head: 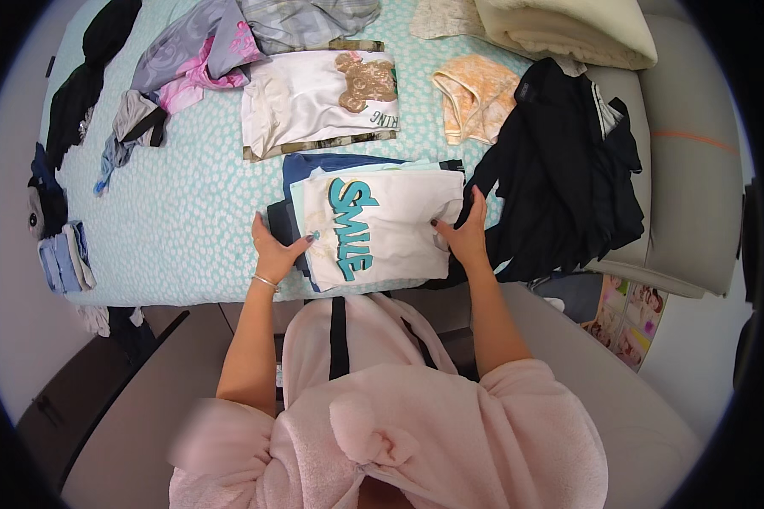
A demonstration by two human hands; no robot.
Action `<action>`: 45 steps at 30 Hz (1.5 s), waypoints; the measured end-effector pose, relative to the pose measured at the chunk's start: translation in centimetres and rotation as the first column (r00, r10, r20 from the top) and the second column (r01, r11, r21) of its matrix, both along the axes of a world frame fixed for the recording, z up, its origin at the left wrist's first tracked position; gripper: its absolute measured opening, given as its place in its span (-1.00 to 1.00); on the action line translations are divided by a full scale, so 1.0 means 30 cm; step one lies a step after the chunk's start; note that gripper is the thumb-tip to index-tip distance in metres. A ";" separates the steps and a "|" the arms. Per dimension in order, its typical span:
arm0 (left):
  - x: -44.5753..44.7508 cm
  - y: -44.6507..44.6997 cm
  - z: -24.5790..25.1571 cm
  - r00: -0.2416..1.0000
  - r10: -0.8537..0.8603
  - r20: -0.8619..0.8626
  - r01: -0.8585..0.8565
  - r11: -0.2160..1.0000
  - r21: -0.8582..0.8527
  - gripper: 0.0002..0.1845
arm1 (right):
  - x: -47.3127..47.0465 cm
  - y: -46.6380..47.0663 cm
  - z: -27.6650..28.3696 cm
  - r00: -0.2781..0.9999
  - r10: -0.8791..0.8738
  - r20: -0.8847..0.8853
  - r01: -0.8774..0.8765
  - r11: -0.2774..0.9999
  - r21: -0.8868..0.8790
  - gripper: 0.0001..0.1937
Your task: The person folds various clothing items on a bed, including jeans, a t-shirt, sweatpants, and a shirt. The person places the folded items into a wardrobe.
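A folded white T-shirt (401,223) with large teal lettering lies on top of a stack of folded clothes near the bed's front edge. Dark blue, mint and black layers (337,164) show beneath it. My left hand (277,251) holds the stack's left side, its thumb on the shirt and its fingers at the outer edge. At the right side my right hand (465,232) grips in the same way, thumb near the neckline. Behind the stack lies a folded white garment (305,95) with a bear print, on top of camouflage-patterned cloth (356,139).
Black clothes (560,165) are heaped at the right, beside orange-and-white shorts or underwear (477,95). A cream blanket (566,32) lies at the back right. Grey and pink clothes (197,51), black garments (76,102) and small folded clothes (63,257) lie at the left on the mint floral sheet (178,216).
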State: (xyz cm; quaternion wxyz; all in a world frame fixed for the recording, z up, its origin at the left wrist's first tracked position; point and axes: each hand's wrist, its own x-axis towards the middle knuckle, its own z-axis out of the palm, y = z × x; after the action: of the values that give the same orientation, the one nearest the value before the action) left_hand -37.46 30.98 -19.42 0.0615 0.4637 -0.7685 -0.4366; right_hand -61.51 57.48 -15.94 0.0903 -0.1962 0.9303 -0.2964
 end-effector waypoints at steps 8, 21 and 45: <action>-0.009 -0.087 -0.015 0.969 0.233 -0.076 -0.069 0.557 0.828 -0.33 | -0.176 0.007 -0.155 0.568 0.032 0.822 0.275 0.934 -0.227 -0.08; -0.037 -0.087 -0.032 0.953 0.287 -0.099 -0.060 0.499 0.865 -0.45 | -0.084 -0.001 -0.127 0.677 0.166 0.717 0.105 0.942 -0.318 -0.45; 0.604 0.467 0.059 0.372 0.925 -0.072 -0.128 0.128 0.983 -0.54 | 0.201 -0.455 0.253 0.322 0.516 0.794 -0.585 0.768 -0.262 -0.40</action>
State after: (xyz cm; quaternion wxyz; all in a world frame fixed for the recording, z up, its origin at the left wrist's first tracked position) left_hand -19.35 44.98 -17.67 0.2723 0.4770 -0.0566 -0.8337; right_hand -55.48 43.84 -8.35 0.6214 -0.3311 0.6570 -0.2695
